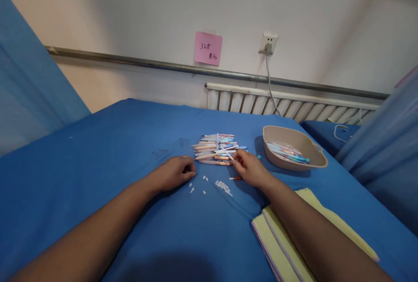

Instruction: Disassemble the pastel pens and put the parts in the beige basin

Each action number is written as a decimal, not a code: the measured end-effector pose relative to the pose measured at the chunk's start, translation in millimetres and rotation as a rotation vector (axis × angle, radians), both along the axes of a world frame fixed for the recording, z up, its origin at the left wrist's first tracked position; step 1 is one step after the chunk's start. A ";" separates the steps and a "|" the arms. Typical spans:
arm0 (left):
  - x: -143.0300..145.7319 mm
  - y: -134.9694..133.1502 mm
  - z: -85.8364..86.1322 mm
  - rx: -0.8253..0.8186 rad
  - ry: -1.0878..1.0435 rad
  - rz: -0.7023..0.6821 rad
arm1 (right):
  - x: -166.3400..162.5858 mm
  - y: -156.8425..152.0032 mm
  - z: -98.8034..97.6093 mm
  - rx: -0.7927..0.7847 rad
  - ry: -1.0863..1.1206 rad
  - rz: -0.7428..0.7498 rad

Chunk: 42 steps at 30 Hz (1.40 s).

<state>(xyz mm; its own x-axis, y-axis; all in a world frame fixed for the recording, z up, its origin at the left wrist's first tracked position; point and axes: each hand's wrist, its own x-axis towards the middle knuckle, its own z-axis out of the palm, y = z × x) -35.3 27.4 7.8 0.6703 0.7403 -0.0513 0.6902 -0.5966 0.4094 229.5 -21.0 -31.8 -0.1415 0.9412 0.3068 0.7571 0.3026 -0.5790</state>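
- The right hand grips a slender white stick by its near end; the stick slants away from the fingertips, over the pens.
- The left hand is curled, thumb and forefinger close together; whether they pinch something tiny, I cannot tell.
- The pens lie side by side just beyond and between both hands. They look light, stiff and smooth-barrelled, likely to roll; each is probably best taken mid-barrel.
- The held stick seems light and rigid, perhaps slippery; a fingertip grip near its middle should steady it better than one at the end.
- Small white pieces lie between the hands, on the wearer's side; they look nearly weightless and easily scattered, suiting a fingertip pinch around the sides.
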 end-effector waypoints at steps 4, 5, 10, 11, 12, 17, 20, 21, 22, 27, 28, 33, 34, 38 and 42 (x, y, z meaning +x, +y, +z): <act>3.0 -0.1 -5.8 -0.014 -0.030 0.004 | 2.4 6.0 -5.5 -0.029 0.268 -0.120; 3.4 0.4 -7.1 -0.015 -0.041 0.006 | 2.6 7.1 -6.7 -0.046 0.336 -0.127; 7.0 0.0 -6.8 -0.042 -0.085 0.019 | 3.5 12.2 -12.9 -0.171 0.585 -0.153; 7.9 -0.8 -5.7 -0.052 -0.088 0.029 | 3.8 13.2 -13.5 -0.187 0.610 -0.155; 8.7 -1.7 -4.7 -0.059 -0.092 0.041 | 4.1 14.3 -13.7 -0.190 0.629 -0.157; 11.2 -2.5 -4.1 -0.049 -0.153 0.114 | 6.1 18.1 -8.2 -0.079 0.695 -0.214; 11.1 1.5 -7.5 -0.019 -0.222 0.162 | 7.7 18.2 -3.6 -0.037 0.754 -0.257; 10.8 3.4 -8.6 -0.004 -0.253 0.187 | 8.3 18.0 -2.8 -0.036 0.768 -0.268; 10.3 5.3 -9.7 0.015 -0.287 0.214 | 8.9 18.0 -2.4 -0.037 0.778 -0.280; 5.9 13.7 -12.5 0.114 -0.336 0.291 | 11.6 19.6 -6.0 -0.025 0.768 -0.298; 5.3 14.8 -12.9 0.142 -0.323 0.274 | 11.9 20.1 -7.2 -0.019 0.755 -0.295; 10.0 15.3 -16.1 0.333 -0.237 0.044 | 10.3 21.8 -11.7 -0.017 0.670 -0.290; 12.6 14.3 -17.0 0.359 -0.207 0.005 | 9.5 21.8 -12.2 -0.019 0.661 -0.283; 23.1 8.9 -19.5 0.394 -0.106 -0.087 | 6.7 21.2 -13.2 -0.049 0.650 -0.246; 27.0 5.6 -18.2 0.371 -0.125 -0.111 | 6.6 21.1 -12.6 -0.070 0.647 -0.240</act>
